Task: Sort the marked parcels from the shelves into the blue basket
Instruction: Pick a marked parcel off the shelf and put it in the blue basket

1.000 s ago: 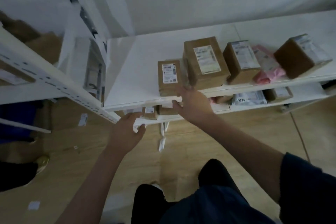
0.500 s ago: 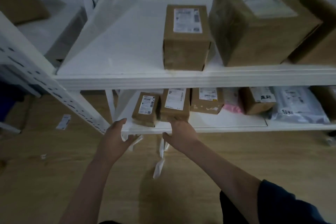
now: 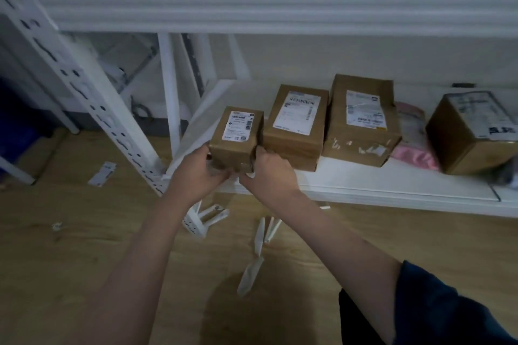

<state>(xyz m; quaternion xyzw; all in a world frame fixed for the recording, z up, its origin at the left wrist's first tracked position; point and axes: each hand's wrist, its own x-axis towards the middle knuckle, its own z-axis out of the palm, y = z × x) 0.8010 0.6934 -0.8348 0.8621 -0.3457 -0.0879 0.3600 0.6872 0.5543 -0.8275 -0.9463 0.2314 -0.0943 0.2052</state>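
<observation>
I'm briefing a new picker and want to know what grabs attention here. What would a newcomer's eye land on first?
First the small brown box at the left end of the low white shelf, gripped on either side by the left hand and the right hand. Next, the row of labelled brown boxes to its right, with a pink mailer wedged between two of them.

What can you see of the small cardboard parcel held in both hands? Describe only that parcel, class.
The small parcel is a brown cardboard box, roughly cube-shaped, with a white printed shipping label on its top face; the print is too small to read. It sits upright at the left front corner of the lower shelf, close beside a larger box. The left hand grips its left side, the right hand its right side.
</observation>
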